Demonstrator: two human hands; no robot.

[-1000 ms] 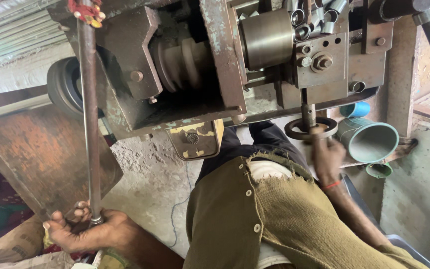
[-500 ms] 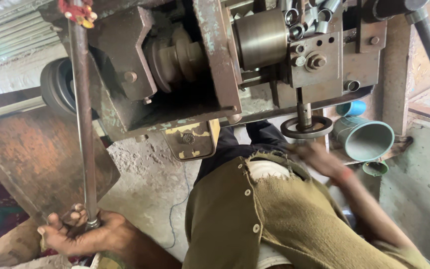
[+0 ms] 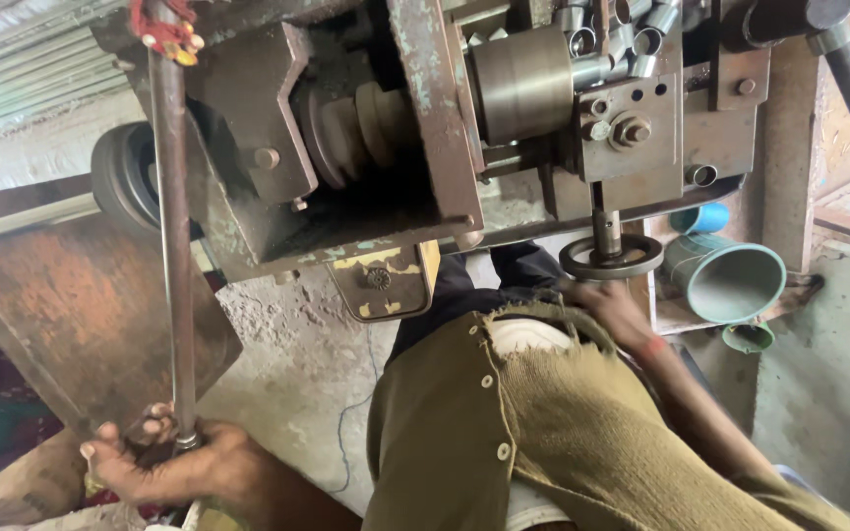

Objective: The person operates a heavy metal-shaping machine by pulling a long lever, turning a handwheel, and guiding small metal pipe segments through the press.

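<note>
Both hands on the machine: lever low, handwheel at centre.

My left hand [image 3: 164, 462] had its fingers wrapped round the foot of the long steel lever [image 3: 171, 246]; a loose grip there could let the rod slip. My right hand [image 3: 614, 307] reached forward under the handwheel [image 3: 610, 258], finger state unclear through blur; the frayed olive cardigan [image 3: 533, 423] hung near the spindle and could snag.
</note>
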